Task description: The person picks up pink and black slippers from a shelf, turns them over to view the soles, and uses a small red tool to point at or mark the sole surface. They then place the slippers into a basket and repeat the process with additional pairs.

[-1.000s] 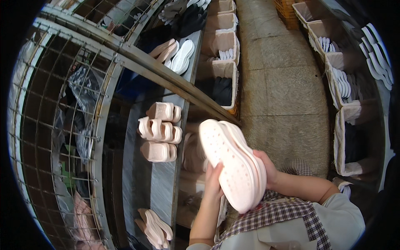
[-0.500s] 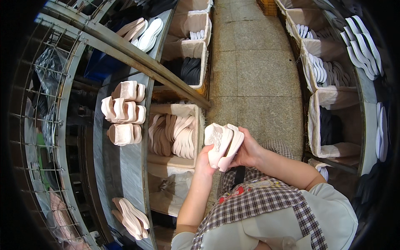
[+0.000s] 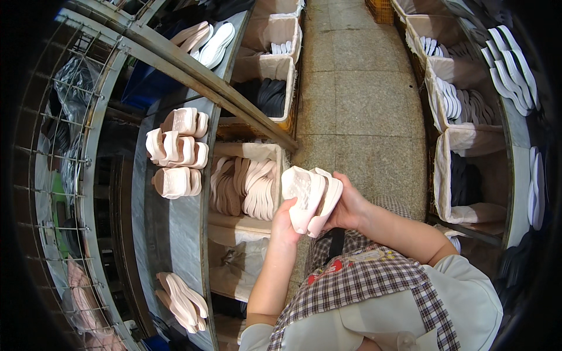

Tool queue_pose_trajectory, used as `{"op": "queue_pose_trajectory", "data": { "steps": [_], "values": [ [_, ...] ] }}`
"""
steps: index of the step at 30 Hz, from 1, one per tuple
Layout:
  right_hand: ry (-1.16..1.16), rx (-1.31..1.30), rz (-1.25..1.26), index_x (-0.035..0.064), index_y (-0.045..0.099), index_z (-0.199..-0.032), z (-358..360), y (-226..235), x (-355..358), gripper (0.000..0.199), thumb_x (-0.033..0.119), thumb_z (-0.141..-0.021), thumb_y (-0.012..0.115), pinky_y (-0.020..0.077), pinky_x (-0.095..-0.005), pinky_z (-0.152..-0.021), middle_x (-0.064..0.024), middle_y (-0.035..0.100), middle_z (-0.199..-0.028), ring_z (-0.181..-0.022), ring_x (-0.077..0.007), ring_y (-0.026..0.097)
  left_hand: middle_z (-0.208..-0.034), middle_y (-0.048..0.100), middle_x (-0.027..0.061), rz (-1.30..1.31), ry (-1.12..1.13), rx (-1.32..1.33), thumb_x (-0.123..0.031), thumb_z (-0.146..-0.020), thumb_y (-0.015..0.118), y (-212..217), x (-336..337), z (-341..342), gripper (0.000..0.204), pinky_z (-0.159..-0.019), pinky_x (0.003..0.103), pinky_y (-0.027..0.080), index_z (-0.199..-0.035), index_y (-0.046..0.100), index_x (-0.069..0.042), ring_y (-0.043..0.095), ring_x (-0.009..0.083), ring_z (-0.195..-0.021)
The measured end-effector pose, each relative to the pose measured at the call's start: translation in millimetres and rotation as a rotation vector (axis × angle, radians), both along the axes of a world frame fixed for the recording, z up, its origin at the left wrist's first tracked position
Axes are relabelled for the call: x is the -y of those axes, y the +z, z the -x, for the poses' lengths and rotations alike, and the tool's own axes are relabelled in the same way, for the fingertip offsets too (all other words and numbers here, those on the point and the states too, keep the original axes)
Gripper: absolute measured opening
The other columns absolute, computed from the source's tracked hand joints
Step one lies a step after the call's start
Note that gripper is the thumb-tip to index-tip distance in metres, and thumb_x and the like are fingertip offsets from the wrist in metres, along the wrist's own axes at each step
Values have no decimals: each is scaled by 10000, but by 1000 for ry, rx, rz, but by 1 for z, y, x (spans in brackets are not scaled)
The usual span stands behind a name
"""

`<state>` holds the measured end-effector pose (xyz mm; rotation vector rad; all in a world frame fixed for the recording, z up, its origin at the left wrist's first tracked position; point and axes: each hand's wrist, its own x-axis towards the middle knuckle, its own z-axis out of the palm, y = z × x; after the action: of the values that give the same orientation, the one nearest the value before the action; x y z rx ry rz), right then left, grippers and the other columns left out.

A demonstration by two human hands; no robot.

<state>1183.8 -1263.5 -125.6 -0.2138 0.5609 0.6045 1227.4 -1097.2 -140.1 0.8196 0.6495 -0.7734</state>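
Note:
A small bundle of pale pink, cup-sided shoe soles [image 3: 301, 196] is held in front of my body, its pieces lying side by side. My left hand [image 3: 285, 221] closes on the lower left side, thumb at the edge of the nearest piece. On the other side my right hand [image 3: 350, 205] grips the bundle, with some of its fingers hidden behind it. Similar pink soles [image 3: 175, 149] stand in nested groups on the grey shelf [image 3: 181, 228] at my left. More flat pink soles [image 3: 181, 304] lie stacked at the shelf's near end.
Beside the shelf, a cloth-lined bin [image 3: 243, 221] holds rows of pink and brown soles. A metal bar [image 3: 257, 120] slants above it. Farther bins hold black soles [image 3: 271, 96]. Lined bins [image 3: 468, 207] and white soles [image 3: 512, 70] line the right side. A tiled aisle [image 3: 374, 105] runs between.
The bundle has shifted slightly left and up in view and turned a little, with both hands still on it. The shelf scene has shifted slightly with the camera.

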Motion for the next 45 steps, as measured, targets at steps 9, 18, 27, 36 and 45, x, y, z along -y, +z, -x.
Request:
{"op": "queue_pose_trajectory", "data": {
  "steps": [9,18,27,36,45],
  "values": [
    [10,80,-1,175,362,-1409,-11,3,3,672,598,-915,193,214,-687,-1004,-151,306,-1463,-1326,-406,285,-1244,550,216,93,22,63,-122,-917,420,-1,-5,-10,426,-993,443,438,-1290,422,82,555,339,-1127],
    [-58,361,195,46,376,-1377,-14,29,8,644,517,-950,278,380,-463,-1023,-158,466,-1354,-1232,-297,465,-1324,464,204,40,35,505,-76,-919,381,36,11,6,456,-1010,464,420,-1364,336,9,500,339,-1190],
    [-158,772,276,-24,320,-1381,-11,56,11,582,322,-931,448,406,-348,-1004,-170,477,-1306,-1169,-212,509,-1414,355,152,106,79,813,-205,-1003,392,56,12,1,497,-1045,444,369,-1441,196,-78,403,298,-1278],
    [-149,870,413,-50,288,-1391,-8,60,9,675,340,-875,481,338,-367,-1046,-188,408,-1356,-1238,-238,426,-1395,382,147,119,54,885,-157,-987,443,50,6,-2,514,-1021,421,397,-1434,207,-63,435,283,-1248],
    [-142,972,554,-44,286,-1408,-6,57,10,743,392,-846,501,250,-379,-1093,-183,354,-1395,-1305,-259,338,-1354,432,153,98,42,890,-95,-957,474,46,2,-2,509,-977,395,447,-1411,253,-34,479,275,-1207]
  ]
}}
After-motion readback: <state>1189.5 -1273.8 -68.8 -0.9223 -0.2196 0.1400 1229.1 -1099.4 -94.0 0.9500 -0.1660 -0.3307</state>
